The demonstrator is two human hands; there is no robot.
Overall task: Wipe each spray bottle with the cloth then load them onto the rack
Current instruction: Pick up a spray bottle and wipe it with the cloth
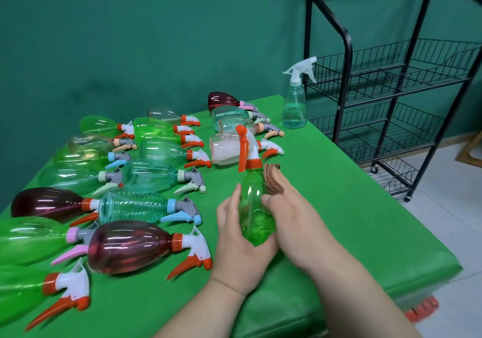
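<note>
My left hand point(236, 243) grips the lower body of a green spray bottle point(254, 207) with an orange and white trigger head, held upright above the green table point(352, 220). My right hand point(289, 212) presses a folded brown cloth point(273, 181) against the bottle's right side, thumb on the front of the bottle. The black wire rack point(391, 95) stands beyond the table's right edge, its basket shelves bare.
Several spray bottles lie on their sides in rows across the left and middle of the table, among them a dark red one point(130, 246). A clear bottle with a white trigger point(296, 102) stands upright at the far right corner. Pale floor lies right of the table.
</note>
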